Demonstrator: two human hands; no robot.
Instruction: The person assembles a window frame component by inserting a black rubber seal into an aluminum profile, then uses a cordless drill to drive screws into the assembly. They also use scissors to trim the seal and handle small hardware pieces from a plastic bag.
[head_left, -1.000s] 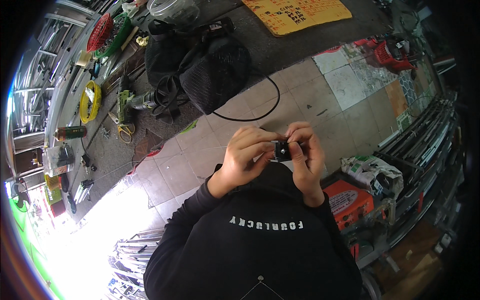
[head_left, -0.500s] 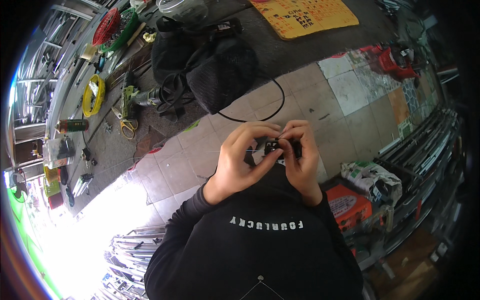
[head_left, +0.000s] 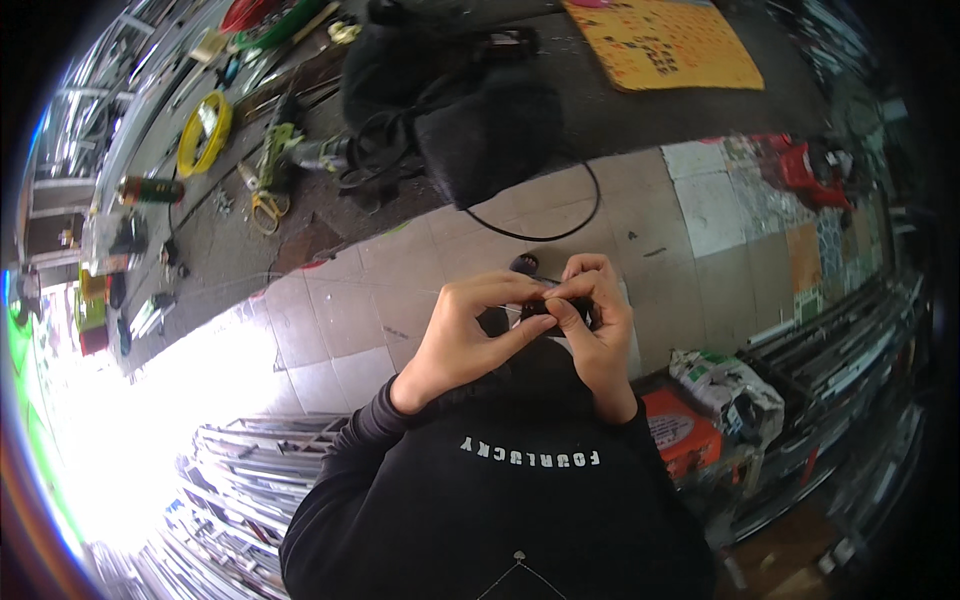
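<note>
Drawn closer together since half a second earlier, the finger and thumb of the left hand (head_left: 462, 328) were brought in on a small black part (head_left: 536, 308), as the view was swung and the bench (head_left: 640, 125) was shifted rightward. Beyond the hands, a tiled floor (head_left: 625, 222) was bordered by that bench, where a black bag (head_left: 490, 140) and a green power drill (head_left: 275, 160) were laid. Above the floor, close to the person's chest, the part was gripped by the right hand (head_left: 604, 328) and pinched at its left by the other; most of it was hidden. Leftward from the hands, a thin line (head_left: 360, 285) was stretched. Fine fingertip work was judged in hand; for the next move, a steady right grip and small left-hand adjustments were seemingly called for.
</note>
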